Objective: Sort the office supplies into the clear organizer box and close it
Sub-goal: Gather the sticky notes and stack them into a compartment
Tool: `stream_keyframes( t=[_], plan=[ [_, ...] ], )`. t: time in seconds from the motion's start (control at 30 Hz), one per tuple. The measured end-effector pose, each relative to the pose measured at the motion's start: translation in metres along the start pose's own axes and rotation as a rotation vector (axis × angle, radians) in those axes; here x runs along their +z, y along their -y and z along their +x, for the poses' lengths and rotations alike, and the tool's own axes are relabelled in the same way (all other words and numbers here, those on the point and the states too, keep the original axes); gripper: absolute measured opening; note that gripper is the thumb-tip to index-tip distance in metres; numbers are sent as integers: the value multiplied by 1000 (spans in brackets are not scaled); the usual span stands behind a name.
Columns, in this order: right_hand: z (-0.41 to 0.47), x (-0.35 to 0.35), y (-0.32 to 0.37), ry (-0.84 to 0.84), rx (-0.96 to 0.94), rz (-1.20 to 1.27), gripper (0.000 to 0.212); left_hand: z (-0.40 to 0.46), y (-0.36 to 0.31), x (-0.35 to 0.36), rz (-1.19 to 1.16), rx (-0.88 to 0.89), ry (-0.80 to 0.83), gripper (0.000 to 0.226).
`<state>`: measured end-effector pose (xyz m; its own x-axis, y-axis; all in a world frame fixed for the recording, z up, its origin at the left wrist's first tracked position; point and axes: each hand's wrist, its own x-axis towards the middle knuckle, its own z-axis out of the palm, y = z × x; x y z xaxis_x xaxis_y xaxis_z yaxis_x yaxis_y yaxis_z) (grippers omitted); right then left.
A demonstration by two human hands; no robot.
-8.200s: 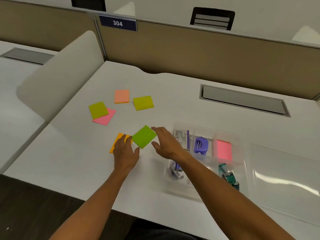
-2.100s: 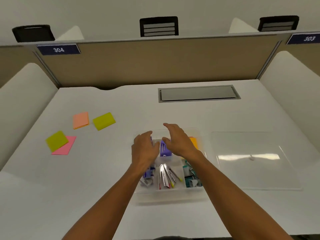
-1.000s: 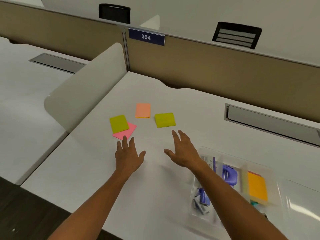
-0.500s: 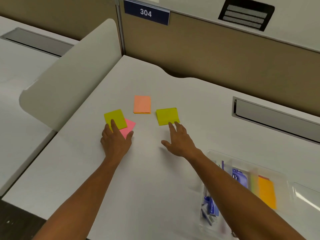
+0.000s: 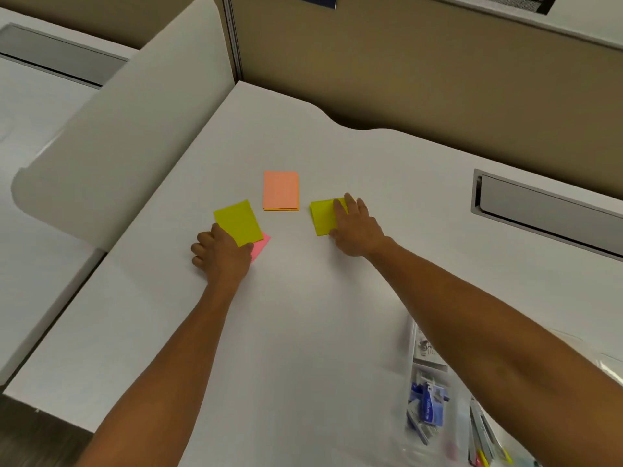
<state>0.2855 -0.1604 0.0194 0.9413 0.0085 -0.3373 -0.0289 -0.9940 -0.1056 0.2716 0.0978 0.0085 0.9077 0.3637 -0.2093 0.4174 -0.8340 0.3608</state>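
Both hands have reached the sticky pads: my left hand (image 5: 219, 254) pinches the yellow-green pad (image 5: 238, 222) lying over the pink pad (image 5: 261, 246), my right hand (image 5: 354, 227) lies spread on the other yellow-green pad (image 5: 323, 215). Between them sits the orange pad (image 5: 281, 190). Low right, the clear organizer box (image 5: 416, 335) lies open, with blurred blue packets (image 5: 427, 404) in one compartment.

White tabletop (image 5: 303, 332) carries an orange sticky pad (image 5: 280, 190) between two yellow-green pads (image 5: 238, 222) (image 5: 323, 215). A pink pad (image 5: 261, 246) lies under the left one. Clear organizer box (image 5: 435, 406) sits at near right.

White desk (image 5: 303, 332); tan partition wall (image 5: 421, 79); curved white divider (image 5: 128, 129); grey cable tray (image 5: 546, 210).
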Motion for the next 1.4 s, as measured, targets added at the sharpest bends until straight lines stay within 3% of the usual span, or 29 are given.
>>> stream_keyframes(
  t=[0.2,0.33,0.43,0.67,0.97,1.17,1.4],
  plan=[
    [0,5,-2,47,-12,-64,67,-13,7,-3,97,156,80,47],
    [-17,8,1,2,-21,-53,59,-23,10,-3,129,246,139,52],
    [-34,11,4,-7,-7,6,60,-37,12,-1,113,314,78,55],
    [-80,20,11,55,25,48,73,-70,10,7,26,308,0,64],
    [-128,43,22,77,116,81,84,-79,6,-6,172,288,216,79],
    [-149,47,27,25,158,178,86,-81,-3,-11,269,270,286,59],
    [-182,60,39,-150,135,140,60,-78,-2,-9,368,335,266,55]
  ],
)
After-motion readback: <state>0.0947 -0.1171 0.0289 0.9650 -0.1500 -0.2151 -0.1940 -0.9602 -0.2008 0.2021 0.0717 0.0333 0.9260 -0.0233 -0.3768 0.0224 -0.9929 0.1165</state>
